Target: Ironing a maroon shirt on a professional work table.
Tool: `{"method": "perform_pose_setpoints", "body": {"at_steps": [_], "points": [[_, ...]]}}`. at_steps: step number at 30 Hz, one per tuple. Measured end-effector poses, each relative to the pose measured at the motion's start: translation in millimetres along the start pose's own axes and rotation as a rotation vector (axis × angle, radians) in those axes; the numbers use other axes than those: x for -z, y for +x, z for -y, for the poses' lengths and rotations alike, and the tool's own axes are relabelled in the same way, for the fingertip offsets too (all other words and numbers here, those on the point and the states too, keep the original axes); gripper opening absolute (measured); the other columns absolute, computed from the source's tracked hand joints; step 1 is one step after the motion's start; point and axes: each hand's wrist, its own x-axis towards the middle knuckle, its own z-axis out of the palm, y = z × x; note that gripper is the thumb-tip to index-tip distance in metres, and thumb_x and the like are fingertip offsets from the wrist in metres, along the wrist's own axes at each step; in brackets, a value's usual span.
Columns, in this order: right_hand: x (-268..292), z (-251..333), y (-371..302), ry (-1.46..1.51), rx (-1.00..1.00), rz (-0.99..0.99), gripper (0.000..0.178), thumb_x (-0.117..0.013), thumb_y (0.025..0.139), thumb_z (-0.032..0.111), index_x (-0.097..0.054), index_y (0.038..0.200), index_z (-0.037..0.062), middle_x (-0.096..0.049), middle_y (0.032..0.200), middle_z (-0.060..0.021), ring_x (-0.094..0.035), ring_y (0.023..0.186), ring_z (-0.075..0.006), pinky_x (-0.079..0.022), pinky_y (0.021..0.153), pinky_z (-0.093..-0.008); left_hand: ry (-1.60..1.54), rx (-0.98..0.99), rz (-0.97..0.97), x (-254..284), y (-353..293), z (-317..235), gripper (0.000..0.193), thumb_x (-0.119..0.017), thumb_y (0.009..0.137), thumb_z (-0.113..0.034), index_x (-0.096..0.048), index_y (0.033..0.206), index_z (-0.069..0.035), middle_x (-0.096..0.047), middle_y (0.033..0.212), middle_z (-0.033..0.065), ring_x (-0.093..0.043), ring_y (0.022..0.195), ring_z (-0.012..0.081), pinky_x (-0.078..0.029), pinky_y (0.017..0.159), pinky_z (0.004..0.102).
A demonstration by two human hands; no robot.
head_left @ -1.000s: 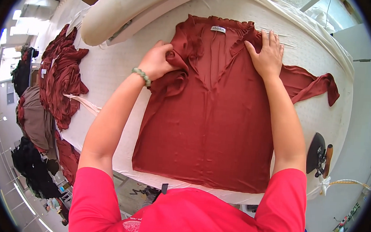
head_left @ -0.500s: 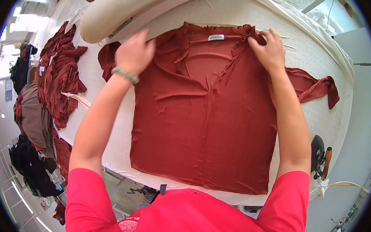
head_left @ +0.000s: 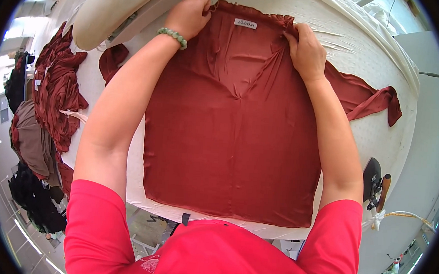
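Observation:
A dark red blouse with a ruffled neckline and a V opening lies spread over the white-covered table, hem toward me. My left hand, a beaded bracelet at its wrist, pinches the blouse at the left end of the collar. On the other side, my right hand grips the right end of the collar, thumb against the fabric. Between the two hands a white label shows inside the neck. The right sleeve reaches out beyond my right forearm; part of the left sleeve is hidden behind my left arm.
A padded cream pressing arm stands at the upper left. Crumpled dark red garments lie along the left edge, with brown and black clothes beyond. An iron with a wooden handle rests at the right, near a cord.
My left hand has moved up and right from above the left shoulder and taken hold of the collar. The neckline is raised and pulled straighter; the right hand has shifted slightly left.

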Motion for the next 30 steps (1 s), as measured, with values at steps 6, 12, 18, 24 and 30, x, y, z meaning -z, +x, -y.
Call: {"method": "perform_pose_setpoints", "body": {"at_steps": [6,12,18,24,30], "points": [[7.5,10.9,7.0,0.029,-0.159,0.059,0.035,-0.076,0.093,0.036,-0.064,0.112,0.0082,-0.075,0.103,-0.0103,-0.074,0.093,-0.0331,-0.058,0.076,-0.0442,0.093,0.303,0.113,-3.4,14.5,-7.8,0.029,-0.081,0.085,-0.024,-0.063,0.100,-0.008,-0.072,0.095,0.0120,-0.070,0.083,0.0320,-0.055,0.075,0.0459],[24.6,23.4,40.3,-0.105,-0.490,0.544,0.068,-0.084,0.075,0.053,-0.067,0.119,0.0033,-0.076,0.111,-0.0203,-0.073,0.106,-0.0383,-0.056,0.093,-0.0478,-0.226,0.377,0.673,28.1,4.1,-18.0,0.038,-0.083,0.079,-0.032,-0.075,0.103,-0.004,-0.076,0.089,0.0103,-0.070,0.083,0.0253,-0.053,0.079,0.0412],[23.9,17.4,37.3,0.044,-0.217,0.464,0.046,-0.078,0.087,0.037,-0.065,0.119,0.0069,-0.075,0.110,-0.0193,-0.071,0.106,-0.0395,-0.055,0.090,-0.0496,-0.366,0.398,0.405,25.8,-10.4,-18.9,0.025,-0.068,0.087,-0.015,-0.066,0.106,0.002,-0.071,0.088,0.0147,-0.061,0.077,0.0296,-0.051,0.078,0.0405],[11.0,4.3,21.0,0.088,-0.165,0.311,0.040,-0.074,0.095,0.039,-0.059,0.115,0.0069,-0.074,0.104,-0.0190,-0.070,0.101,-0.0401,-0.054,0.080,-0.0495,-0.189,0.366,0.187,0.8,-21.8,-18.8,0.033,-0.069,0.092,-0.022,-0.060,0.114,0.001,-0.075,0.101,0.0196,-0.071,0.093,0.0356,-0.054,0.084,0.0437],[38.5,19.3,34.1,-0.205,0.140,-0.130,0.038,-0.073,0.095,0.036,-0.063,0.122,0.0117,-0.075,0.096,-0.0108,-0.073,0.090,-0.0351,-0.056,0.074,-0.0466,-0.109,0.527,0.028,18.3,-8.9,-37.4,0.046,-0.072,0.088,-0.026,-0.059,0.127,-0.006,-0.071,0.123,0.0146,-0.070,0.106,0.0381,-0.056,0.088,0.0459]]}}
